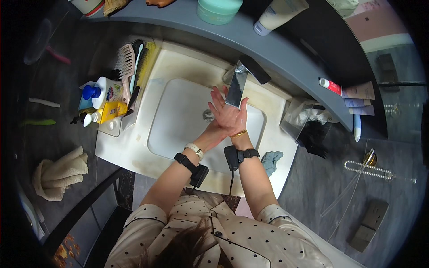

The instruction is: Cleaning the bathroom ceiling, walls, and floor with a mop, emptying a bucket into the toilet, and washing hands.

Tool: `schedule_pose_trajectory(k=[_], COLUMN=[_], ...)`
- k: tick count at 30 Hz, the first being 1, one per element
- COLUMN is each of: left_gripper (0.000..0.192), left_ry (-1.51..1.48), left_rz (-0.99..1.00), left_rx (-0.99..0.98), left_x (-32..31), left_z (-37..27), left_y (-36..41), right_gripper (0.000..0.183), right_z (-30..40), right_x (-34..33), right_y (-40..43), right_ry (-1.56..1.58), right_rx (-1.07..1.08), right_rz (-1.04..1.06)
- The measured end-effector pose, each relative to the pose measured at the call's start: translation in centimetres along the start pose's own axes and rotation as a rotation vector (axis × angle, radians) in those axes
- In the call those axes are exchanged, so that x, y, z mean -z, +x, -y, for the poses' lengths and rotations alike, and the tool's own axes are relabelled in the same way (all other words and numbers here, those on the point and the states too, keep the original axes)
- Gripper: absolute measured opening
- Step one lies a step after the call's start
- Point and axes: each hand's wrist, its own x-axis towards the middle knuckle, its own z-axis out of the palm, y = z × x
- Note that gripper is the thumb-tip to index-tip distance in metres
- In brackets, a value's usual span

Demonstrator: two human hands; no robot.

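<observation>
My right hand (233, 115) is palm up under the chrome faucet (237, 85), its fingers spread and skin shiny as if wet. A gold bracelet (239, 133) circles that wrist. My left hand (214, 132) crosses beneath it, touching near the heel of the palm; its fingers are mostly hidden behind the right hand. A white-banded watch (194, 150) is on the left wrist. Both forearms bear black strapped devices. Below the hands lies the white sink basin (177, 124), with its drain (208, 115) partly in view. No object shows in either hand.
Left of the basin stand a white pump bottle (109, 92), a yellow pump bottle (114, 111) and a pink hairbrush (126, 63). A blue-grey cloth (271, 162) lies on the right rim. A clear bin (296, 117) is beyond it. Above runs a grey shelf (187, 20) with toiletries.
</observation>
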Motion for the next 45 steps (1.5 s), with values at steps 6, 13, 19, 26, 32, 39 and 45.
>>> schedule_pose_trajectory(k=[6,13,19,26,32,39,45], left_gripper=[0.065,0.042,0.052,0.054,0.047,0.049,0.053], left_ry=[0.059,-0.113,-0.132,-0.132,-0.254,-0.255,-0.304], left_rz=[0.065,0.042,0.209,0.13,0.083,0.112,0.334], left_rx=[-0.04,-0.024,-0.092,-0.041,0.034,0.027,0.139], left_x=[0.1,0.6,0.2,0.7,1.3,0.4,-4.6], left_z=[-0.2,1.2,-1.6,-4.0,-4.5,-5.0,-4.5], left_y=[-0.4,0.6,-0.2,-3.6,-6.1,-9.3,-12.0], right_gripper=[0.082,0.065,0.043,0.027,0.04,0.058,0.071], right_z=[0.3,0.4,1.8,4.0,5.9,1.0,-6.5], right_x=[-0.2,-1.7,-3.4,-12.2,-9.1,-8.5,-12.5], right_y=[-1.3,-3.1,-7.1,-6.6,-3.4,-6.8,-10.0], right_ry=[-0.034,-0.101,-0.689,-2.24,-2.624,-1.574,0.043], right_rx=[0.015,0.079,-0.067,0.602,0.957,0.429,0.342], right_rz=[0.041,-0.012,-0.34,-0.463,-0.332,-0.437,0.042])
